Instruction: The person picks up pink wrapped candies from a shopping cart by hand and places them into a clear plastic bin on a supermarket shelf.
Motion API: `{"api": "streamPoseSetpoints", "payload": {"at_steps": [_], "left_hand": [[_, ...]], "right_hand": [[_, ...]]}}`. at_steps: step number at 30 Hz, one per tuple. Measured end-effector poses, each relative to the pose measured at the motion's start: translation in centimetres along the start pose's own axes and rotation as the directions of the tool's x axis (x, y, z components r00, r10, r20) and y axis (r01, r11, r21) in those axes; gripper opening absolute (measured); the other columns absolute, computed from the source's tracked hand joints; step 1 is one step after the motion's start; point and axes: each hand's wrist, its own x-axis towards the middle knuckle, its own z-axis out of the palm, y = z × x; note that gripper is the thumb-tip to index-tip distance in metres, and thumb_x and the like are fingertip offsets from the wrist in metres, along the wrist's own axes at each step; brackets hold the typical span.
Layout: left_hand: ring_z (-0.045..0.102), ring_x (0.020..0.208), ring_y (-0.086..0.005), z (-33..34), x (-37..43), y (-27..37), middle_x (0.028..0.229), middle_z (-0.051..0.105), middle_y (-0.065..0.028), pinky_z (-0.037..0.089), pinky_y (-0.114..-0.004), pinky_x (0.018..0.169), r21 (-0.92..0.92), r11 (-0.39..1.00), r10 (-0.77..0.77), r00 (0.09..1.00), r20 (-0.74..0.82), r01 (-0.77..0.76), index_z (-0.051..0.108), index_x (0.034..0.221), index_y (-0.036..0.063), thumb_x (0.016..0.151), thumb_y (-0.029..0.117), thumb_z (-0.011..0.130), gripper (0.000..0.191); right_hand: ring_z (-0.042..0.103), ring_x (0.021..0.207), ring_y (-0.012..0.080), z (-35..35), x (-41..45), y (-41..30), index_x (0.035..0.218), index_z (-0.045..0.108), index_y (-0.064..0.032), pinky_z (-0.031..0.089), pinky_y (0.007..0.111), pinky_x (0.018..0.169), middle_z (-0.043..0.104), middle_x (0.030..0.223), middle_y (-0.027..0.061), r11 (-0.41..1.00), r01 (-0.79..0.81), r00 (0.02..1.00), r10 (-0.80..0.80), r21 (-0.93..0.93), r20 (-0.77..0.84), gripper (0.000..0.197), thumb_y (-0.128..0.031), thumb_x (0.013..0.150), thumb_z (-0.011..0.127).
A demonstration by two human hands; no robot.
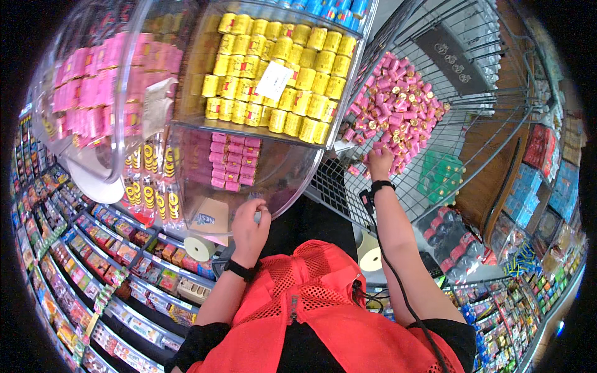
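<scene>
My right hand reaches into a wire shopping cart, at the near edge of a heap of pink-wrapped candy rolls; whether it grips one is hidden. My left hand, fingers curled, is by the rim of a clear plastic bin. Inside that bin stand stacked pink rolls in rows. Above it, another clear compartment holds rows of yellow-wrapped rolls with a white paper slip on them. More pink rolls fill a clear bin at the left.
The shopping cart's wire side rises at the right, with a green package by the candy heap. Blue rolls stand at the top. Stocked shelves line the lower left. Hanging packs of yellow ring-shaped sweets are beside the bin.
</scene>
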Motion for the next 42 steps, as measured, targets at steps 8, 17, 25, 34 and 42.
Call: {"api": "streamPoseSetpoints", "payload": {"at_steps": [8,17,25,34,42], "left_hand": [[0.059,0.084,-0.0215,-4.9,-0.6,2.1,0.093,0.059,-0.0112,0.048,-0.031,0.075,-0.542,0.84,0.067,0.992,0.106,0.001,0.057,0.1,0.0006,0.081,0.005,0.056,0.019],[0.053,0.101,-0.02,-9.2,-2.6,5.7,0.109,0.053,-0.0105,0.047,-0.028,0.08,-0.684,0.67,0.503,0.854,0.133,-0.288,0.046,0.121,0.0036,0.085,0.013,0.058,0.04],[0.048,0.056,-0.0093,-11.6,-2.2,-5.9,0.069,0.053,-0.0019,0.04,-0.021,0.047,-0.956,0.036,-0.506,0.83,0.233,0.29,0.053,0.091,0.0038,0.08,0.008,0.063,0.015],[0.053,0.062,-0.0189,1.3,1.7,-25.0,0.072,0.053,-0.006,0.045,-0.034,0.053,-0.959,0.024,-0.802,0.578,0.15,0.281,0.051,0.088,0.0076,0.077,0.01,0.061,0.015],[0.05,0.108,-0.029,-2.1,3.0,-19.4,0.12,0.05,-0.019,0.045,-0.039,0.086,-0.856,0.257,-0.854,0.521,0.016,0.449,0.046,0.114,-0.0005,0.081,0.035,0.061,0.051]], "right_hand": [[0.056,0.068,0.0125,-11.7,-8.6,-16.9,0.088,0.054,-0.0064,0.049,0.026,0.055,0.055,0.082,0.0033,0.773,-0.423,0.822,0.107,0.473,0.559,0.004,-0.008,0.084,0.052],[0.054,0.08,0.0096,-15.9,-22.9,-33.3,0.087,0.054,-0.0049,0.045,0.023,0.069,0.054,0.091,0.0016,0.9,-0.289,0.491,-0.153,0.326,0.858,0.009,-0.004,0.079,0.058],[0.056,0.082,0.0119,-15.4,-24.8,-35.3,0.091,0.055,-0.0017,0.047,0.024,0.072,0.057,0.099,0.0053,0.927,-0.156,0.51,-0.22,0.341,0.832,0.013,-0.003,0.079,0.059],[0.056,0.075,0.0112,-16.9,-26.3,-37.4,0.09,0.055,-0.0026,0.046,0.021,0.058,0.055,0.107,0.0076,0.849,-0.387,0.569,-0.087,0.359,0.818,0.01,-0.001,0.081,0.055],[0.054,0.073,0.0063,-16.3,-25.7,-35.1,0.089,0.056,-0.0068,0.038,0.016,0.047,0.054,0.11,0.005,0.885,-0.329,0.628,-0.056,0.33,0.776,0.008,-0.005,0.08,0.057]]}}
